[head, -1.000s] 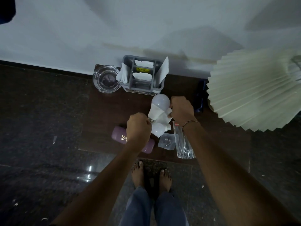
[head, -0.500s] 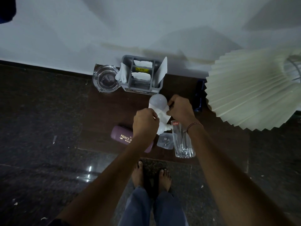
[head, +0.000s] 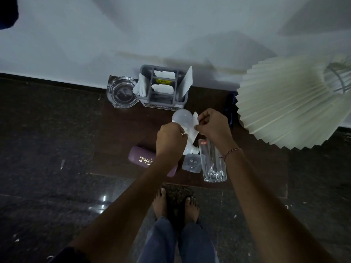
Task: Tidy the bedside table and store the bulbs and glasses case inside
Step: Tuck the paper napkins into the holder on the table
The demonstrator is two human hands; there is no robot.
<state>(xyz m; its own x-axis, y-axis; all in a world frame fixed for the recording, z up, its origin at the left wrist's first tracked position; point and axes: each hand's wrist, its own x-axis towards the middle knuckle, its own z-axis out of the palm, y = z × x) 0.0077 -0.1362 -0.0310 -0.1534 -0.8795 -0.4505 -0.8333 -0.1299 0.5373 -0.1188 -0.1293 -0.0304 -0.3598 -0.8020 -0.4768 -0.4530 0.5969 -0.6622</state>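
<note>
We are holding the bulb above the tabletop, left fingers wrapping its neck, right fingers pinching a tissue on it. Any slipping is probably knocking the glass beside it.

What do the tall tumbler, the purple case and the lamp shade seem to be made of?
Tall tumbler: clear glass, likely; see-through, with shiny ribs near its base. Purple case: matte shell, plastic or leatherette, with gold printed lettering. Lamp shade: cream pleated paper or fabric, matte; the sharp folds do not settle which.
</note>
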